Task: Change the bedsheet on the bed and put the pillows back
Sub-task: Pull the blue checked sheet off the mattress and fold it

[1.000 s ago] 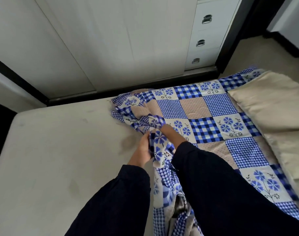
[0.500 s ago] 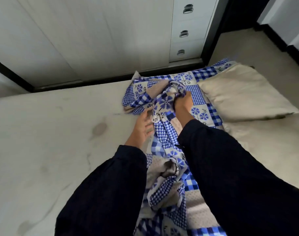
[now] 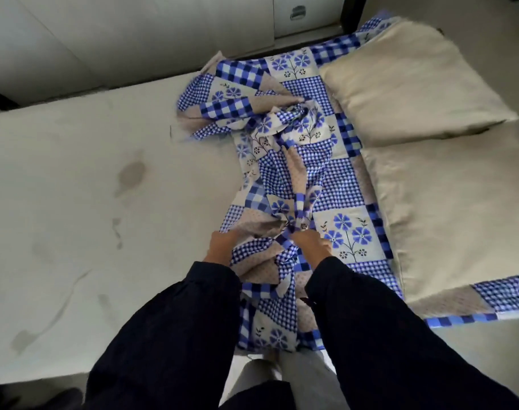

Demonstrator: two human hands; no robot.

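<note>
A blue-and-white patchwork bedsheet point(image 3: 335, 179) with flower squares lies bunched down the middle of the bed. My left hand point(image 3: 221, 242) grips a fold of it near the bed's front edge. My right hand point(image 3: 310, 242) is closed on a twisted strand of the same sheet beside it. The bare cream mattress point(image 3: 89, 202), stained in places, is uncovered on the left. Two beige pillows lie on the sheet at the right: one pillow point(image 3: 406, 81) at the back, another pillow point(image 3: 450, 214) in front of it.
A white wardrobe point(image 3: 134, 34) with a drawer handle point(image 3: 298, 11) stands right behind the bed. Beige floor point(image 3: 489, 344) shows at the lower right. My grey-trousered legs point(image 3: 282, 377) press against the bed's front edge.
Both hands have drawn back toward the front edge, pulling the sheet with them. The sheet is bunched into a narrower strip and more bare mattress shows on the left.
</note>
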